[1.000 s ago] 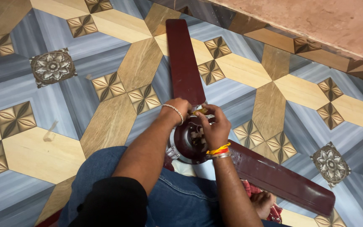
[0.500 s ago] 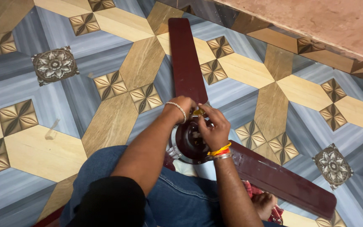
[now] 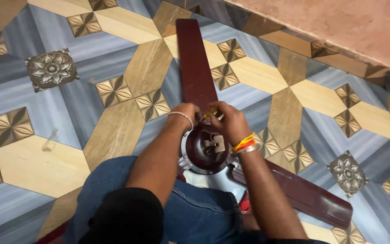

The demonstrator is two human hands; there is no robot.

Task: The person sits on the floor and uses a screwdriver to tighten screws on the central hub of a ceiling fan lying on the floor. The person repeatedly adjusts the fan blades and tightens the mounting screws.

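Note:
A dark maroon ceiling fan lies on the patterned floor, its round motor hub [image 3: 206,149] in front of my knees. One blade [image 3: 196,63] points away from me and another blade [image 3: 312,196] runs to the lower right. My left hand [image 3: 187,115] and my right hand [image 3: 229,121] meet at the hub's far edge, where the upper blade joins. Between the fingers shows a small yellow-tipped thing [image 3: 211,113], apparently a tool or wires; which hand grips it is unclear. A small pale terminal block [image 3: 216,143] sits on the hub's centre.
The floor is tiled in blue, tan and brown geometric patterns. A reddish wall [image 3: 339,27] runs along the upper right. My jeans-clad legs [image 3: 195,212] fill the bottom of the view. A red object [image 3: 244,205] peeks out by my right knee.
Both hands stay at the hub's far edge with only slight finger shifts. The view has shifted a little; the fan has not moved.

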